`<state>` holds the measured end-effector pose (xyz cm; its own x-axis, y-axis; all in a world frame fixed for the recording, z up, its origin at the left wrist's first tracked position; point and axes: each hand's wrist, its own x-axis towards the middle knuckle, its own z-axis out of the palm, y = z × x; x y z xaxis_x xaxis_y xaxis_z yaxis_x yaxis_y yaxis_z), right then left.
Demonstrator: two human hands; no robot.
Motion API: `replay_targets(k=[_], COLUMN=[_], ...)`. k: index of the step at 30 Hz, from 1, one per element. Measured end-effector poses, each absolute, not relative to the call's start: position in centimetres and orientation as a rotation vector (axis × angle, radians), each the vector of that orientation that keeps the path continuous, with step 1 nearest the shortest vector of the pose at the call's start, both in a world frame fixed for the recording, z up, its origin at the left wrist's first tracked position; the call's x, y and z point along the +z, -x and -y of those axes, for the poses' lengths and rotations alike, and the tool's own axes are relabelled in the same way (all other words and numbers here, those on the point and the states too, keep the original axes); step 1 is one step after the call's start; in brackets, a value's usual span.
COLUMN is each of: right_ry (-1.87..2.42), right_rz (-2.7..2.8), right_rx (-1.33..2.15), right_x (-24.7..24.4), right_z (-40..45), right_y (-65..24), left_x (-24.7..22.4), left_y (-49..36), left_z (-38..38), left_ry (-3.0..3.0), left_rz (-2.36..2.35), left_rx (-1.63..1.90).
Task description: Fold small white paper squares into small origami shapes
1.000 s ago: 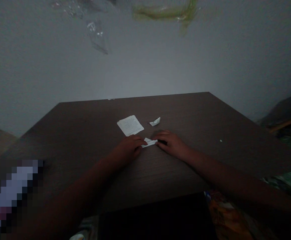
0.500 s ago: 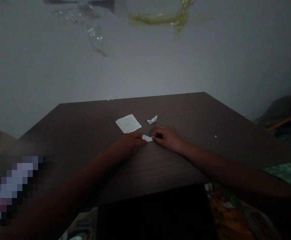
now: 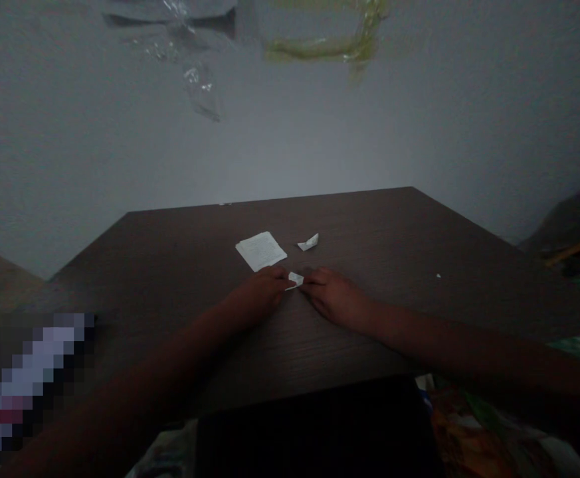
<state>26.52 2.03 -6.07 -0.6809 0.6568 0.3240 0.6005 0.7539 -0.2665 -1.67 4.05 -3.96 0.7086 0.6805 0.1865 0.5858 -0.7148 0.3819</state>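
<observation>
A small folded piece of white paper [image 3: 296, 279] lies between my two hands, low over the table. My left hand [image 3: 260, 292] is closed on its left end, fingertips pressed together on the paper. On the opposite end, my right hand [image 3: 337, 295] has its fingers bent and drawn together at the paper's edge. The fingers cover both ends of the piece. Just behind my left hand lies a stack of square paper sheets [image 3: 261, 251]. A small folded paper boat [image 3: 309, 242] stands beyond the hands, to the right of the stack.
The dark wooden table [image 3: 194, 239] reaches back to a grey wall [image 3: 314, 133] with tape and plastic stuck on it. A tiny white scrap [image 3: 438, 275] lies toward the right. At the lower left is a blurred-out, pixelated object [image 3: 30, 378].
My right hand has turned flatter, with its fingers now bunched at the paper's right end. The paper piece looks shorter and more tilted between the hands. The whole view has shifted slightly.
</observation>
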Motion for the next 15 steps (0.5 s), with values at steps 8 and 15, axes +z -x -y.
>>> replay_targets(k=[8,15], right_ry=[0.872,0.797], right_rz=[2.568,2.618], right_rx=[0.166,0.261], right_x=[-6.2,-5.6], right_z=[-1.2,-1.0], right_y=[-26.5,-27.3], left_x=[-4.6,-5.5], left_y=[1.5,0.7], left_z=[-3.6,-1.5], left_ry=[-2.579,-2.506], left_rz=[-1.033,-1.113], left_rx=[0.558,0.672])
